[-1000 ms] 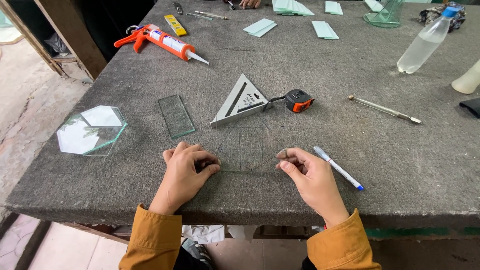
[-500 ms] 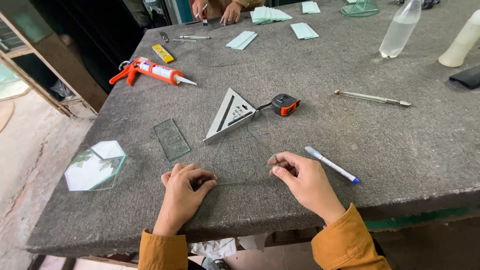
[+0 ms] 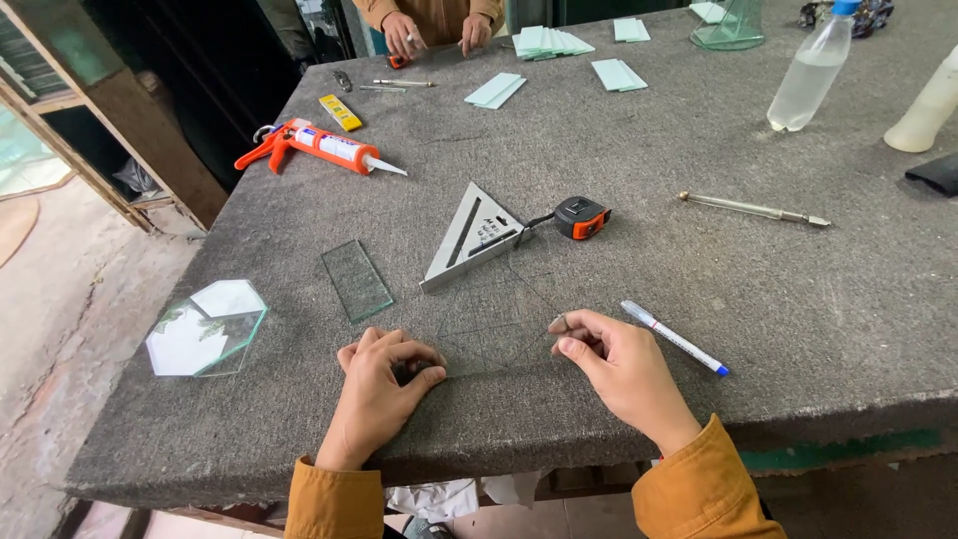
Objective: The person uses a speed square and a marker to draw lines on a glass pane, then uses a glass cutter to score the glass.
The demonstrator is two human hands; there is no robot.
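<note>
Both hands are pinching a clear glass pane (image 3: 499, 324): left hand (image 3: 384, 394) gripping its near-left edge, right hand (image 3: 614, 364) its right corner. A marker pen (image 3: 675, 337) is lying at the right hand's two o'clock.

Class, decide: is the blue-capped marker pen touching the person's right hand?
Apart. The head view shows bare grey table felt between the marker pen and the right hand.

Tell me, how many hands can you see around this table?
4. The person's left hand and right hand rest at the near edge of the table, on a clear glass piece. Another person's two hands are at the far edge. Others may be out of view.
</note>
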